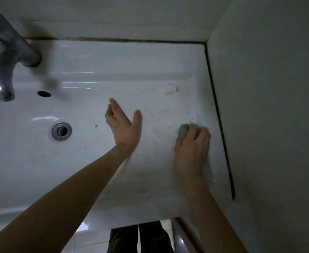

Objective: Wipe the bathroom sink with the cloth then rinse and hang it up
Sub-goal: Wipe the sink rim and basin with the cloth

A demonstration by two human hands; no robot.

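At ten o'clock the tap (2,57) overhangs the sink (95,73). The left hand (125,125) hovers centrally, fingers wide, empty. At three o'clock the right hand (192,148) grips the bunched cloth (183,130); press flat, overlapping strokes toward the drain (61,131).

The tap (5,57) stands at the sink's (113,70) back left, the drain (61,131) before it. Right of the drain hovers the left hand (124,125); the right hand (192,148) presses the cloth (183,130) near the right wall (268,106).
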